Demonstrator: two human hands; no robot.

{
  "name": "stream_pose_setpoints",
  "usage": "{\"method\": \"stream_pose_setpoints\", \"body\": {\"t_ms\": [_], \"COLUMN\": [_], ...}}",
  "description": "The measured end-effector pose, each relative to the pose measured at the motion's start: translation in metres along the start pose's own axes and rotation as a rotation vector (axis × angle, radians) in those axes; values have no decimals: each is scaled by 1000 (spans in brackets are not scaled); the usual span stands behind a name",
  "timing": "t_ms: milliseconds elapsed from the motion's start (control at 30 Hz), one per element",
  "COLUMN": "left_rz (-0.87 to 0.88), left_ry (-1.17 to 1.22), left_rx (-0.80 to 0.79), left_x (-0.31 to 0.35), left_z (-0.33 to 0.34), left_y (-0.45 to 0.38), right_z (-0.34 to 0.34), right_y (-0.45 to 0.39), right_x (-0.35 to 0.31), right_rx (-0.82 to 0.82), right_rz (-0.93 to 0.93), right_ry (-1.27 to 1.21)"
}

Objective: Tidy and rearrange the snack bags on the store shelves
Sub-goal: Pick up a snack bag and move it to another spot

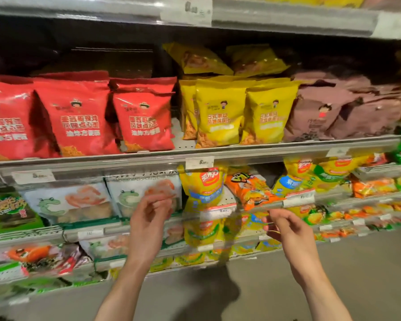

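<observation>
Three red snack bags (79, 117), upright

Two bare forearms come up from the bottom edge of the head view, with no sleeve showing on either. The left hand (149, 214) and the right hand (287, 230) wear no gloves, and their wrists carry no watch or band.

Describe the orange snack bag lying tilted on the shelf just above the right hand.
The orange snack bag is glossy printed film with yellow lettering and cartoon-like artwork, blurred beyond reading. It lies tilted, its lower end toward the shelf edge, between upright yellow chip bags. Neither hand touches it; the right hand is below it.
</observation>
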State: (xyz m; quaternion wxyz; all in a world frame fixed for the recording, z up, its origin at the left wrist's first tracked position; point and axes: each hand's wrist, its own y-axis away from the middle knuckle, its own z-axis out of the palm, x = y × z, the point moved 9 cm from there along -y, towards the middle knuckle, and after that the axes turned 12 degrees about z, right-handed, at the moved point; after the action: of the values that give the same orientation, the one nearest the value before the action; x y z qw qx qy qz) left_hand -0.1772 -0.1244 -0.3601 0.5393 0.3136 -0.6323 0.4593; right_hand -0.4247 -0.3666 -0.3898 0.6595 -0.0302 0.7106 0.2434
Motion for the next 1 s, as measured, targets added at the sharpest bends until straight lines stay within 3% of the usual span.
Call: {"method": "stream_pose_setpoints", "body": {"t_ms": [233,600,1000], "left_rz": [-25,-29,-19], "left_ry": [-24,29,12], "left_rx": [-25,-140,-21], "left_x": [3,-6,-29], "left_z": [71,179,213], "left_y": [12,-31,-52], "right_z": [-74,-118,-112], "right_y": [-35,-101,-186], "right_x": [-1,-43,-61], "right_rx": [34,94,-17], "right_rz": [51,6,-13], "right_ry": [-49,-13,33]}}
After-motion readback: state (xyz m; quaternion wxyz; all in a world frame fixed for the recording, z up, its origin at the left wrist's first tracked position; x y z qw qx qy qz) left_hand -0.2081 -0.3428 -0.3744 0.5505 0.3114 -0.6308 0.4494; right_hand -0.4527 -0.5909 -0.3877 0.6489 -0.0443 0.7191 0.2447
